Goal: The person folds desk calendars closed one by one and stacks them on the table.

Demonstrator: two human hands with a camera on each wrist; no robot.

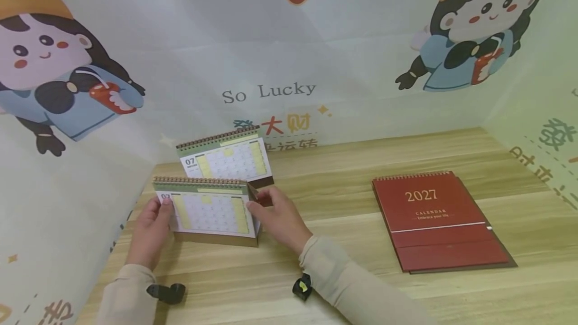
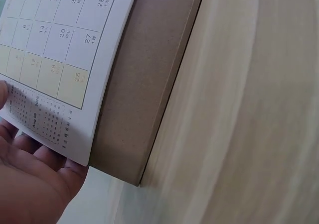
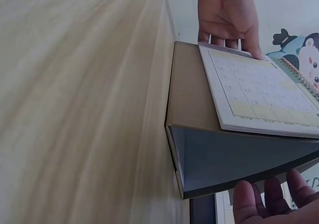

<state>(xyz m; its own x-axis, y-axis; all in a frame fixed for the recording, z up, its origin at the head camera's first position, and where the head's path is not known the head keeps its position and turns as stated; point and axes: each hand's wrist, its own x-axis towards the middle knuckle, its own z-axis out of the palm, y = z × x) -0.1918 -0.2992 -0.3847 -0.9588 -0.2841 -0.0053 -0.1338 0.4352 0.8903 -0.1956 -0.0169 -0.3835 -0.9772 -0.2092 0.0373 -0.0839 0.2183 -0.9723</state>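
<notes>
A tent-shaped desk calendar (image 1: 209, 214) stands on the table, its spiral along the top and a page marked 07 facing me. My left hand (image 1: 151, 224) grips its left edge, thumb on the front page and fingers behind. At the right edge, my right hand (image 1: 280, 217) holds the calendar with the thumb at the front and fingers round the back panel. In the right wrist view the brown card stand (image 3: 192, 84) shows its hollow side, with right-hand fingertips (image 3: 273, 194) by the back panel. A second similar calendar (image 1: 230, 157) stands directly behind.
To the right, a red 2027 calendar (image 1: 435, 219) lies on the wood-grain table (image 1: 334, 275). A pale printed backdrop (image 1: 217, 39) rises behind the table and along both sides.
</notes>
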